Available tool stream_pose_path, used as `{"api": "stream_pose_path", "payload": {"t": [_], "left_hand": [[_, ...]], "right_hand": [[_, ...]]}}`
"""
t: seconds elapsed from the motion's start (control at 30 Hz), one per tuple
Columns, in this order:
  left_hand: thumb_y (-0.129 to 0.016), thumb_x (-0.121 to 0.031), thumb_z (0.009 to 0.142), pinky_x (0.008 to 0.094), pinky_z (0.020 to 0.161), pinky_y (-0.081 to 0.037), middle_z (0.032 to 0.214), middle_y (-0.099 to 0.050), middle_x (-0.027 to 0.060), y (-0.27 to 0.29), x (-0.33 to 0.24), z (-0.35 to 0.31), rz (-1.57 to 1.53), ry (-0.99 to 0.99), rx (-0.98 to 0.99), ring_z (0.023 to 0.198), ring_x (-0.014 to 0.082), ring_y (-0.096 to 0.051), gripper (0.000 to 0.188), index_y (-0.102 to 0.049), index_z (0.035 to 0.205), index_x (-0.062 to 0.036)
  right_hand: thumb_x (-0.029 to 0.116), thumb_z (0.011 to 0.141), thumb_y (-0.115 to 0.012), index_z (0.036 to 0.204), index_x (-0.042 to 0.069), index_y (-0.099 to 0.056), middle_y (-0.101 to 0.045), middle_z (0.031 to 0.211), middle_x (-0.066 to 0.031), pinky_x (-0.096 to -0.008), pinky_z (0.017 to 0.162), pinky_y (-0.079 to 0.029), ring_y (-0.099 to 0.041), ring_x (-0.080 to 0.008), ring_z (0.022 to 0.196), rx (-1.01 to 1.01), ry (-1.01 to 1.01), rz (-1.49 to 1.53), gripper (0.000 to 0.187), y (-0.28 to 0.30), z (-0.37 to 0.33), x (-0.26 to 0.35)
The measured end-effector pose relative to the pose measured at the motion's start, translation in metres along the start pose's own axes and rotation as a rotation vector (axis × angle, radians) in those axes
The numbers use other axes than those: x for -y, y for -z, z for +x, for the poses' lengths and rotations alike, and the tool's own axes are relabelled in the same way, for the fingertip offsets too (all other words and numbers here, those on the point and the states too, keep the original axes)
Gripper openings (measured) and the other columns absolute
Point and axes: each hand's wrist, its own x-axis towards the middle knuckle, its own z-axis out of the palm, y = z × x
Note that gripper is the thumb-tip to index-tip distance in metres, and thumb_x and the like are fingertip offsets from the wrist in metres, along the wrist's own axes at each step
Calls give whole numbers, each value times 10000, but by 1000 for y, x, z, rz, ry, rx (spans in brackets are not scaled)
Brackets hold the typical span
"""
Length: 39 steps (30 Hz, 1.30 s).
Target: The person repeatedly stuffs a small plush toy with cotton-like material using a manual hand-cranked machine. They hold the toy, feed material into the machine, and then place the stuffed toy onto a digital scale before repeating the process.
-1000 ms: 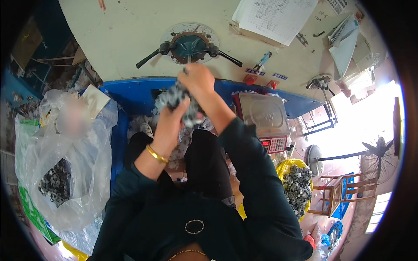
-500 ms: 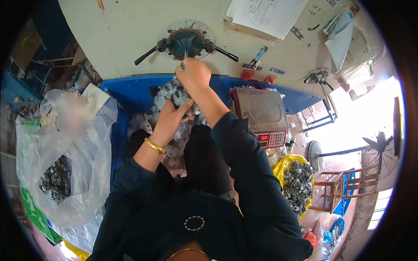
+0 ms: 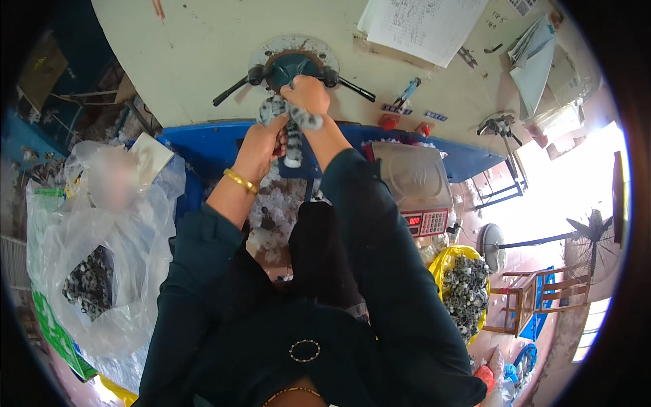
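A grey-and-white striped plush toy point(image 3: 293, 144) with black bands hangs just below the round dark port point(image 3: 291, 66) of the pale machine panel point(image 3: 183, 61). My left hand point(image 3: 263, 148), with a gold bangle at its wrist, is closed around the plush from the left. Right under the port, my right hand point(image 3: 308, 95) makes a fist at the plush's upper end. Its fingers hide that end, and a metal tube from the port is mostly covered too. Two black-handled levers point(image 3: 230, 90) flank the port.
A digital scale point(image 3: 410, 180) with a red display sits to my right. Beyond it are a yellow bag of grey-black plush pieces point(image 3: 464, 292), a fan point(image 3: 593, 247) and a wooden chair point(image 3: 525, 302). At left stands a large clear plastic bag point(image 3: 135, 271). White stuffing point(image 3: 274, 217) lies below.
The plush has come up toward the port and turned, so its striped limbs now show. My left hand has risen with it; my right fist has shifted slightly up and right.
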Motion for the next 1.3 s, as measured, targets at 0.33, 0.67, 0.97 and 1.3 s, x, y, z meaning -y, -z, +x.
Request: {"api": "stream_pose_path", "payload": {"t": [0.33,0.67,0.97,1.3], "left_hand": [[-648,-381,892,248,516,-409,624,-526,15,-6,21,-51,-14,-80,-32,550,115,-510,369,-496,716,-94],[-602,-325,939,253,564,-433,670,-609,40,2,53,-74,122,-199,51,601,111,-551,313,-554,787,-55],[-646,-304,884,422,597,-468,686,-612,210,21,97,-52,1221,-429,-78,634,369,-574,459,-562,612,57],[-637,-64,858,352,712,-511,984,-667,97,68,130,-29,570,-164,-193,830,217,-640,226,-613,1074,-4]], "right_hand": [[315,719,-596,753,29,-643,-642,766,-191,-460,628,-503,-622,-397,756,-48,54,22,292,5,-47,3],[293,732,-633,702,22,-602,-607,699,-180,-430,593,-467,-589,-400,699,82,-5,234,275,19,-81,5],[223,748,-677,623,9,-490,-519,601,-178,-407,496,-394,-475,-379,549,11,124,271,310,17,-94,-2],[144,747,-702,606,-3,-418,-408,576,-189,-386,464,-336,-308,-339,527,-89,323,406,349,21,-101,-7]]}}
